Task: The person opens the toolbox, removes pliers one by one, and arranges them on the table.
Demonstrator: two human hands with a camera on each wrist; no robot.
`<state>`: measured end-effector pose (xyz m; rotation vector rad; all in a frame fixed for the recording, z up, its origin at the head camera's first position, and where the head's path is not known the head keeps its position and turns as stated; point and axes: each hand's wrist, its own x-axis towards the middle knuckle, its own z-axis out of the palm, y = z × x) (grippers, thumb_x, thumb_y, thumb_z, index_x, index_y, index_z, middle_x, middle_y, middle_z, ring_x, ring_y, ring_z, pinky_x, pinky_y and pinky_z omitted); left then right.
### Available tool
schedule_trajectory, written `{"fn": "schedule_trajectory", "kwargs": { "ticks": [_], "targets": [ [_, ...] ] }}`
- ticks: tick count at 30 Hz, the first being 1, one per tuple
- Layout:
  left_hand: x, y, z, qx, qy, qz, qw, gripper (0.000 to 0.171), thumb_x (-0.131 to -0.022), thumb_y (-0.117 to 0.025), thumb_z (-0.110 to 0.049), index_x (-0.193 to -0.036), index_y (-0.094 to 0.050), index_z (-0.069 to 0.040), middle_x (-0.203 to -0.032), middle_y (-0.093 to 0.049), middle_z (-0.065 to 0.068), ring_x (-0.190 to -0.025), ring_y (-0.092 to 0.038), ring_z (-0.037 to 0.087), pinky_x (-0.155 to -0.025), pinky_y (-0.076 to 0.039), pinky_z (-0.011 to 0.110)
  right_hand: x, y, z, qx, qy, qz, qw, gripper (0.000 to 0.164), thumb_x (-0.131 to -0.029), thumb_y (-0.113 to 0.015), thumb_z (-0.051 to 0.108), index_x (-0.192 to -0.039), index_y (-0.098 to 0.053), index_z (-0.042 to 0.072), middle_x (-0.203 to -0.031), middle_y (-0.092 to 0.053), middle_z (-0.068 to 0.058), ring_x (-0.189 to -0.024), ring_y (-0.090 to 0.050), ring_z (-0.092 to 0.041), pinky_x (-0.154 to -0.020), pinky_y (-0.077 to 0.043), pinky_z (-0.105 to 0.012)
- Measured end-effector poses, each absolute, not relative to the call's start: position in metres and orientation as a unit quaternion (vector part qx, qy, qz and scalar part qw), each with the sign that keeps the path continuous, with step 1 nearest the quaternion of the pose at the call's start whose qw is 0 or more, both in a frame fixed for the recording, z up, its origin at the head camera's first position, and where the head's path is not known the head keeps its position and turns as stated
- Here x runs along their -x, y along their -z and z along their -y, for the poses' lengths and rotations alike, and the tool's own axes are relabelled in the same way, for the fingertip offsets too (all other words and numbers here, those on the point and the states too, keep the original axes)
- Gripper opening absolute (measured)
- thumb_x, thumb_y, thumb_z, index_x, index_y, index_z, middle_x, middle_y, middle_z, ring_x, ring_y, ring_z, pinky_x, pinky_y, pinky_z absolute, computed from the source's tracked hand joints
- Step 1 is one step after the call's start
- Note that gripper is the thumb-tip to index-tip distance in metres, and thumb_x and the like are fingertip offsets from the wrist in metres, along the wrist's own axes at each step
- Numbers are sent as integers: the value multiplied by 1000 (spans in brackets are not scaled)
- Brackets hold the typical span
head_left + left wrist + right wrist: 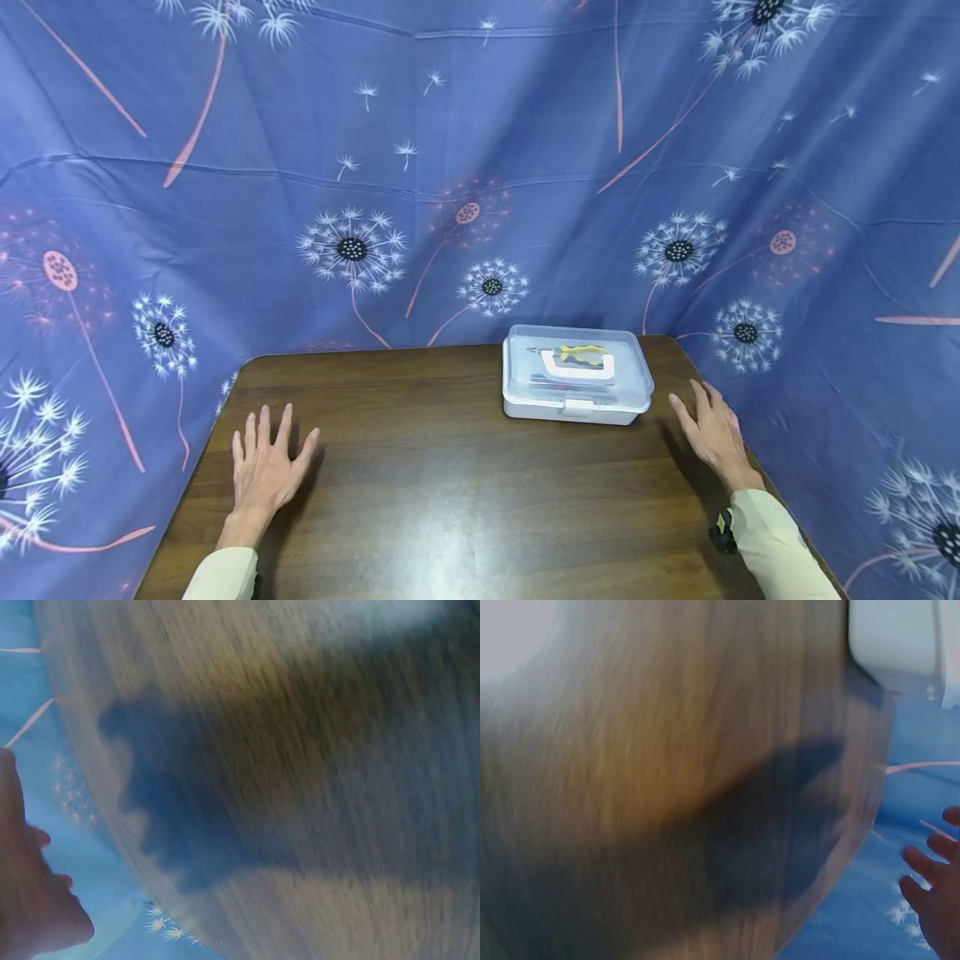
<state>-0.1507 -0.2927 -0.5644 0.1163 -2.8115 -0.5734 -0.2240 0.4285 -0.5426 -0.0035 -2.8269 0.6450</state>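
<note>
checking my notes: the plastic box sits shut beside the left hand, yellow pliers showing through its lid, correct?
Not quite: the head view shows the plastic box beside the right hand, not the left hand. It sits shut, yellow pliers showing through its lid.

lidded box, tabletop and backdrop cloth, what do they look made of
Box: probably smooth plastic, as the yellow tool shows through its translucent top.
Tabletop: wood or laminate, semi-gloss, with brown grain and glare.
Backdrop cloth: likely thin printed fabric, matte, creased and folded.
</note>
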Motion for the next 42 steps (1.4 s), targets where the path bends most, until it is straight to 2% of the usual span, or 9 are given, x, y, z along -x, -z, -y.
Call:
{"fn": "schedule_trajectory", "kwargs": {
  "ticks": [4, 8, 14, 18, 24, 28, 30, 37, 42],
  "targets": [
    [153, 559, 287, -75, 233, 958, 148, 74, -106, -44, -53, -154, -35, 3, -152, -27, 40, -139, -24, 60, -113, -16, 70, 229, 539, -414, 25, -289, 947, 137, 64, -110, -38, 44, -147, -41, -8, -141, -45, -37, -127, -44, -56, -99, -34, -69],
    [154, 556, 281, -111, 268, 945, 151, 69, -107, -41, -50, -149, -41, 5, -144, -37, 37, -129, -37, 58, -106, -28, 68, 234, 534, -400, 55, -356, 924, 124, 65, -111, -35, 47, -145, -46, -7, -135, -54, -35, -124, -50, -50, -101, -37, -63],
    [155, 556, 275, -147, 315, 925, 152, 65, -108, -41, -47, -146, -47, 5, -141, -44, 32, -128, -42, 53, -105, -34, 65, 242, 530, -382, 85, -425, 899, 68, 76, -108, -32, 58, -151, -42, -4, -139, -55, -34, -123, -56, -48, -100, -45, -53],
    [157, 557, 270, -160, 347, 911, 157, 64, -108, -41, -46, -144, -49, 6, -140, -47, 32, -131, -43, 53, -107, -34, 65, 248, 529, -375, 82, -480, 872, 41, 81, -107, -33, 60, -155, -36, -5, -144, -51, -33, -125, -55, -44, -96, -52, -35],
    [162, 558, 264, -166, 370, 901, 154, 63, -108, -40, -47, -141, -53, 5, -138, -50, 30, -130, -46, 52, -107, -36, 63, 254, 526, -369, 77, -543, 836, 11, 82, -106, -41, 58, -158, -31, -3, -152, -41, -29, -125, -51, -25, -89, -47, -13],
    [165, 558, 262, -167, 377, 897, 158, 61, -108, -40, -47, -138, -56, 4, -134, -53, 29, -126, -49, 50, -105, -37, 62, 256, 524, -368, 86, -571, 816, -1, 79, -105, -49, 54, -159, -30, 0, -157, -38, -24, -114, -50, -2, -90, -44, -10],
    [167, 559, 260, -168, 382, 894, 162, 60, -108, -40, -46, -137, -57, 4, -131, -55, 28, -124, -52, 48, -104, -38, 61, 257, 524, -369, 94, -577, 812, -5, 79, -105, -51, 53, -160, -30, 0, -157, -38, -23, -111, -49, 4, -95, -44, -13],
    [169, 560, 254, -173, 399, 884, 173, 58, -108, -41, -44, -135, -59, 5, -125, -59, 26, -113, -58, 42, -100, -41, 57, 258, 521, -368, 112, -585, 803, -14, 81, -103, -55, 54, -159, -32, 2, -161, -35, -20, -130, -47, -9, -110, -42, -26],
    [169, 561, 249, -174, 407, 880, 171, 58, -109, -42, -44, -134, -60, 5, -125, -60, 25, -112, -59, 40, -100, -42, 55, 257, 521, -365, 112, -588, 801, -17, 80, -102, -56, 54, -159, -33, 2, -161, -35, -20, -118, -51, 1, -102, -44, -19]
  ]
}}
